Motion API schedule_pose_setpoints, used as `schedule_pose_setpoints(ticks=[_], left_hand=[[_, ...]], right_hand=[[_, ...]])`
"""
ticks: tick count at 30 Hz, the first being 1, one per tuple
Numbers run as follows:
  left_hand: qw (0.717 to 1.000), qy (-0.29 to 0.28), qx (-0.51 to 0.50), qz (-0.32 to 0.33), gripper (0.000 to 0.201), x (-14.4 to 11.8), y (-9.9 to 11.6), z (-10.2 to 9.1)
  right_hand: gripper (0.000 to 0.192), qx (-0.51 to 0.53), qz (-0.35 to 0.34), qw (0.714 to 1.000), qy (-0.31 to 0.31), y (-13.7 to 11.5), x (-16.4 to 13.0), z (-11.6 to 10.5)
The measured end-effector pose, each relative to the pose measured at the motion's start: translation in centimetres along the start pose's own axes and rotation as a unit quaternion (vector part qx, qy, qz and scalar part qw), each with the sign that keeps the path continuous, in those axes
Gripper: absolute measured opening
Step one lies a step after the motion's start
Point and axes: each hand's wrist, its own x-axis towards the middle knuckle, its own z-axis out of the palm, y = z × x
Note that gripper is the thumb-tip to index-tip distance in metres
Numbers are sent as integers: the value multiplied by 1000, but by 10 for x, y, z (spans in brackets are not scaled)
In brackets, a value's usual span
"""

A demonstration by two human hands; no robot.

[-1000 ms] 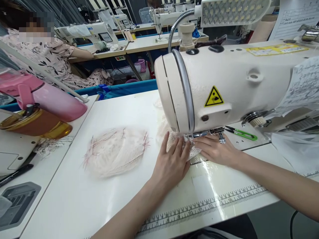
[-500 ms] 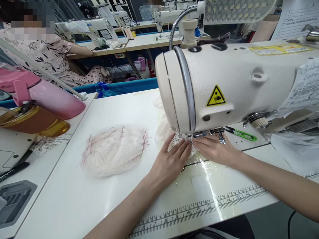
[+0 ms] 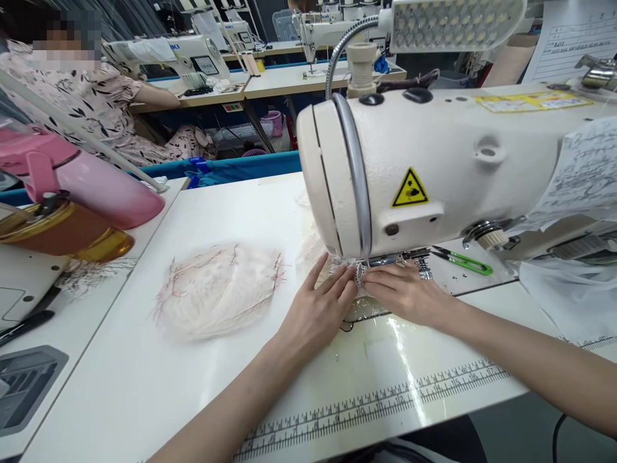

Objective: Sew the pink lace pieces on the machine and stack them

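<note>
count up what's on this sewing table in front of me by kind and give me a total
Hands on the lace under the needle: 2, left hand and right hand
Lace piece being sewn: 1
Lace stack: 1
Sewing machine: 1
Green snips: 1
Total: 6

Fabric pile lies left of sewing machine

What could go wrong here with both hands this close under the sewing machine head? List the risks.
1. The left hand and right hand press the lace piece right at the presser foot; a fingertip could slip under the needle.
2. The thin lace is bunched between the fingertips, so it may pucker or feed crooked.
3. The green snips lie near the right wrist and could be knocked.
</note>
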Motion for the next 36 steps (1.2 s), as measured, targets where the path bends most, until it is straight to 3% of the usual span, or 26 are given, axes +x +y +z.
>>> schedule_pose_setpoints(ticks=[4, 7, 13, 22, 25, 36], left_hand=[[996, 1, -72, -52, 22, -2, 4, -6], [991, 10, -116, -61, 12, -3, 4, -8], [994, 92, -52, 20, 8, -4, 2, -7], [984, 154, 16, 85, 12, -4, 5, -13], [983, 160, 20, 89, 14, -4, 6, -13], [987, 138, 14, 86, 17, -5, 10, -18]], right_hand=[[12, 100, 33, 994, -7, -2, 2, -3], [12, 149, 16, 989, -6, -2, 1, -5], [11, 146, -24, 988, 35, 0, -2, -9], [15, 145, -53, 988, 22, -1, -1, -9], [7, 157, -42, 986, 17, -1, 0, -9], [8, 146, -66, 986, 45, -2, 3, -13]])
